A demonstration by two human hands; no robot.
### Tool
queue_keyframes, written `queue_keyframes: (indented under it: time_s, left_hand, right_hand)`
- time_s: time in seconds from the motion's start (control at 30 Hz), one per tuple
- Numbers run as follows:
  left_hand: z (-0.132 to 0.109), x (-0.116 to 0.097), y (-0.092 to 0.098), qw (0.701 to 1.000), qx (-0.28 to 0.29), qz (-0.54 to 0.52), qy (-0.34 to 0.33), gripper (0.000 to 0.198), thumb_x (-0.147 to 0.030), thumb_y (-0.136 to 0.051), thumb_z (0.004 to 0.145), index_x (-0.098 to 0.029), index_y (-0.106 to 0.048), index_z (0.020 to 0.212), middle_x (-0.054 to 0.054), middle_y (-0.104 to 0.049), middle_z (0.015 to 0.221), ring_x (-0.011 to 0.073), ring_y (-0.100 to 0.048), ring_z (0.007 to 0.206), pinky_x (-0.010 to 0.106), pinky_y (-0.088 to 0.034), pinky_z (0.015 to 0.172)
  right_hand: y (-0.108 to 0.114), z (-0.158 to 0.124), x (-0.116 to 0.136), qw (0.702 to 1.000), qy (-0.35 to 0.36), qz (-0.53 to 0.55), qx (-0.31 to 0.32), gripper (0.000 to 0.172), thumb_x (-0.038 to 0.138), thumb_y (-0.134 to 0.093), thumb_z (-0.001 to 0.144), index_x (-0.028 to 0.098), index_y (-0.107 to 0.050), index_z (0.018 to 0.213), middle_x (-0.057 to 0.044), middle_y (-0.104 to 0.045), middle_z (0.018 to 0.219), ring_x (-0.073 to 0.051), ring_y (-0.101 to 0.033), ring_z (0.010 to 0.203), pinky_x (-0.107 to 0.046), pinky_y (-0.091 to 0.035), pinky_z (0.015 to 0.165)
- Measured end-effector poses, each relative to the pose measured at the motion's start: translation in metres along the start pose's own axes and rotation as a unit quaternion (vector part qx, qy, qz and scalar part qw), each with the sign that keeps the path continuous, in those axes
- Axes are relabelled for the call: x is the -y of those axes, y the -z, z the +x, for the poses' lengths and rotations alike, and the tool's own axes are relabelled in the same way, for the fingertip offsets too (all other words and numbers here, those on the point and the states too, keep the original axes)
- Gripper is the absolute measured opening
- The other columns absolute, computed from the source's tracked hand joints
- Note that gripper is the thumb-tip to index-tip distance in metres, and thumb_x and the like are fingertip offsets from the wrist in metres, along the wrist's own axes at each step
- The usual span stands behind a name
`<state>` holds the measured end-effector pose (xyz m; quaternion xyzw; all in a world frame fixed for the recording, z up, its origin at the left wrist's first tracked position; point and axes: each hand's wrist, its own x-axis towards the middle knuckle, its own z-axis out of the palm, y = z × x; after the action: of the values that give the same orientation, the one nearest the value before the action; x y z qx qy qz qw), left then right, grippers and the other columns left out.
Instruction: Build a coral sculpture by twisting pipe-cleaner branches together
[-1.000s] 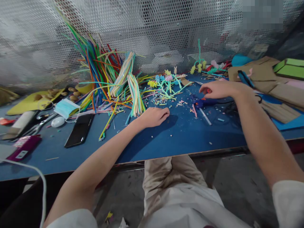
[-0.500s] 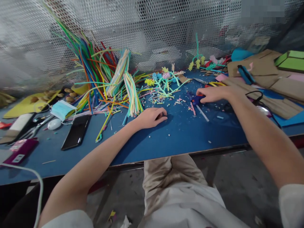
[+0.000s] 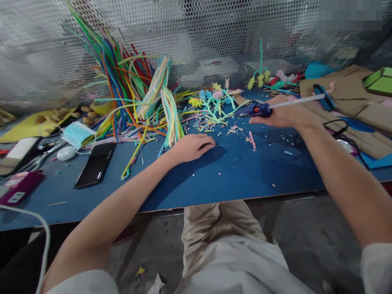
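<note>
My right hand (image 3: 277,113) is wrapped round a dark blue glue gun (image 3: 253,109), held just over the table. A translucent glue stick (image 3: 301,100) juts from the gun's rear toward the right. Near the table's middle, my left hand (image 3: 194,147) rests with curled fingers pinched together. What looks like a thin wire (image 3: 226,145) shows faintly on both sides of that hand. Behind the hands lies a branching pipe-cleaner piece (image 3: 214,109) with yellow, blue and pink flowers. A bundle of pastel pipe cleaners (image 3: 172,118) is close behind my left hand.
Pipe-cleaner clippings (image 3: 234,129) litter the blue table (image 3: 232,179). Leftward are a black phone (image 3: 94,165), a face mask (image 3: 79,134) and a purple power strip (image 3: 23,186). Brown cardboard (image 3: 337,87) lies at the right. A perforated metal screen (image 3: 211,36) stands behind.
My right hand has picked the glue gun up off the table and turned it, so the glue stick now points right. My left hand has barely moved.
</note>
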<state>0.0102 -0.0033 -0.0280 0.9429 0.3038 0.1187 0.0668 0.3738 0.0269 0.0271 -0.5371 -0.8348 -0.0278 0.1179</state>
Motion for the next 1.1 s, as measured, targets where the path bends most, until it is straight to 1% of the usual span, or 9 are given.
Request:
queue_keyframes:
  time_s: [0.2,0.33,0.47,0.67,0.77,0.83,0.9,1.0,1.1]
  left_hand:
    - [0.001,-0.001,-0.005,1.0,-0.011,-0.011,0.01,0.034,-0.038,-0.041,0.11,-0.023,-0.07,0.116,0.008,-0.077,0.115,0.0218,-0.073,0.103,0.034,-0.055,0.088]
    - [0.001,-0.002,-0.007,1.0,-0.013,0.001,0.024,0.032,-0.033,-0.039,0.109,-0.024,-0.069,0.115,0.006,-0.078,0.117,0.0221,-0.073,0.103,0.034,-0.055,0.085]
    - [-0.001,-0.01,-0.007,0.998,-0.016,0.038,0.052,0.031,-0.034,-0.038,0.11,-0.027,-0.068,0.116,0.004,-0.078,0.114,0.0218,-0.074,0.098,0.032,-0.052,0.075]
    - [-0.003,-0.018,-0.005,0.996,-0.001,0.064,0.058,0.028,-0.034,-0.039,0.11,-0.027,-0.064,0.12,0.001,-0.079,0.115,0.0206,-0.074,0.094,0.03,-0.045,0.066]
    - [-0.004,-0.02,-0.006,0.996,0.001,0.071,0.049,0.026,-0.039,-0.042,0.11,-0.026,-0.063,0.12,0.0,-0.079,0.108,0.02,-0.074,0.087,0.03,-0.042,0.063]
    - [-0.004,-0.021,-0.007,0.997,0.003,0.067,0.038,0.027,-0.041,-0.044,0.11,-0.025,-0.062,0.121,0.001,-0.079,0.103,0.0194,-0.073,0.085,0.03,-0.041,0.063]
    - [-0.004,-0.021,-0.007,0.998,0.005,0.06,0.027,0.027,-0.041,-0.043,0.11,-0.024,-0.062,0.121,0.002,-0.078,0.101,0.019,-0.073,0.084,0.03,-0.041,0.064]
    - [-0.003,-0.02,-0.007,0.999,0.011,0.051,0.017,0.029,-0.041,-0.042,0.11,-0.022,-0.061,0.121,0.003,-0.078,0.1,0.0189,-0.072,0.082,0.03,-0.042,0.065]
    - [-0.004,-0.019,-0.006,0.999,0.013,0.043,0.015,0.029,-0.04,-0.043,0.11,-0.022,-0.062,0.122,0.003,-0.077,0.097,0.0186,-0.071,0.078,0.03,-0.044,0.065]
  right_hand:
    - [-0.002,-0.001,0.014,0.996,0.079,-0.012,0.045,0.055,0.063,-0.06,0.098,0.023,-0.043,0.064,-0.005,-0.053,0.064,-0.018,-0.042,0.064,-0.036,-0.028,0.067]
    - [-0.007,-0.004,0.018,0.994,0.08,0.034,0.062,0.059,0.065,-0.059,0.096,0.023,-0.039,0.06,-0.001,-0.043,0.058,-0.016,-0.035,0.059,-0.036,-0.027,0.064]
    - [-0.013,-0.006,0.021,0.988,0.078,0.1,0.089,0.061,0.069,-0.06,0.093,0.023,-0.042,0.059,0.001,-0.042,0.056,-0.013,-0.033,0.056,-0.035,-0.024,0.06]
    - [-0.021,-0.004,0.022,0.98,0.137,0.129,0.07,0.065,0.072,-0.057,0.094,0.023,-0.037,0.056,0.002,-0.035,0.052,-0.012,-0.029,0.053,-0.036,-0.019,0.057]
    - [-0.021,-0.004,0.021,0.977,0.14,0.151,0.06,0.067,0.073,-0.06,0.093,0.023,-0.037,0.054,0.003,-0.033,0.051,-0.011,-0.027,0.052,-0.035,-0.018,0.055]
    - [-0.022,-0.005,0.022,0.97,0.134,0.194,0.056,0.067,0.074,-0.064,0.09,0.022,-0.042,0.054,0.003,-0.036,0.05,-0.011,-0.029,0.051,-0.033,-0.02,0.054]
    - [-0.025,-0.006,0.027,0.954,0.131,0.264,0.054,0.062,0.073,-0.067,0.09,0.022,-0.054,0.058,0.001,-0.048,0.052,-0.012,-0.039,0.052,-0.031,-0.028,0.054]
    - [-0.034,-0.007,0.043,0.911,0.112,0.396,0.037,0.055,0.072,-0.064,0.094,0.021,-0.068,0.071,-0.003,-0.065,0.064,-0.015,-0.054,0.055,-0.031,-0.041,0.055]
    - [-0.04,-0.005,0.059,0.878,0.07,0.472,0.016,0.057,0.073,-0.058,0.096,0.02,-0.07,0.077,-0.005,-0.068,0.067,-0.014,-0.053,0.05,-0.031,-0.042,0.05]
